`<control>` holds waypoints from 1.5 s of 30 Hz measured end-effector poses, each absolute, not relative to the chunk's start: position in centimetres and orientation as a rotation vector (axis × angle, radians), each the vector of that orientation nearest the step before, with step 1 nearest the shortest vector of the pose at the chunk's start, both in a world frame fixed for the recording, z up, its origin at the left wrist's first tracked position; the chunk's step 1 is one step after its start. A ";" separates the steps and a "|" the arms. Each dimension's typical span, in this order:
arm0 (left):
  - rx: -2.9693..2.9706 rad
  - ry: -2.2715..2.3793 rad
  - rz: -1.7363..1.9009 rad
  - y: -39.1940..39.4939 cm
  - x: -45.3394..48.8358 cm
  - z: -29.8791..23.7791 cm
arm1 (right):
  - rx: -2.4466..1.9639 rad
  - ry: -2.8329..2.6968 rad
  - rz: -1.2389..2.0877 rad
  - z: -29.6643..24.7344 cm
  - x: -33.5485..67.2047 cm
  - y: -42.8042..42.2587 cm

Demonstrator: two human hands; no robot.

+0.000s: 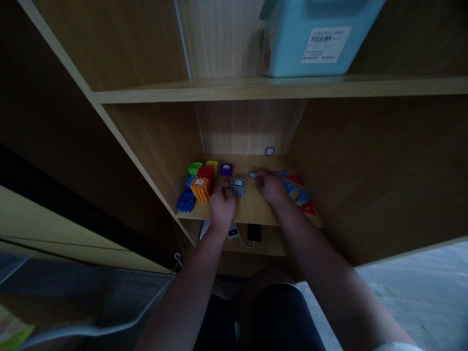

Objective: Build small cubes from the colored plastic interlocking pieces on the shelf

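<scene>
Two hands, grips unclear, on a dim shelf (252, 208): left hand (222, 205) beside grey block (238, 186), right hand (271, 187) touching tile (252, 174).

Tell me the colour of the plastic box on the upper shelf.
The plastic box is light blue; the head view shows it best.

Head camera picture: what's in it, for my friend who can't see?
Two bare hands reach into a wooden shelf: the left hand beside a grey block, the right hand at a small grey piece. Bright blocks sit piled on the left, red and blue triangles on the right.
</scene>
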State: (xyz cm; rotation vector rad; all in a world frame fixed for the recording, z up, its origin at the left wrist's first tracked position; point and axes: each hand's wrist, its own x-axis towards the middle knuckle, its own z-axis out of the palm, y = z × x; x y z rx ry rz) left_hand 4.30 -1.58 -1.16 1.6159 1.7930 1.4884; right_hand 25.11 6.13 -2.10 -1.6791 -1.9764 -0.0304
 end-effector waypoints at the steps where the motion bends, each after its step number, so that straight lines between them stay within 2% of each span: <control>1: 1.617 1.789 1.499 -1.5 4.3 -1.2 | -1.644 -1.978 -0.045 -2.1 25.2 6.2; 13: 1.605 1.772 1.512 -1.5 4.3 -1.0 | -1.503 -2.085 -0.155 -2.7 25.3 6.7; 20: 1.609 1.772 1.512 -1.7 4.3 -0.9 | -1.394 -2.119 -0.095 -2.3 25.0 6.7; 36: 1.613 1.774 1.513 -1.6 4.3 -0.9 | -1.495 -2.007 -0.032 -2.2 25.1 6.0; 45: 1.602 1.768 1.512 -1.7 4.4 -0.8 | -1.102 -1.810 0.146 0.0 23.8 4.3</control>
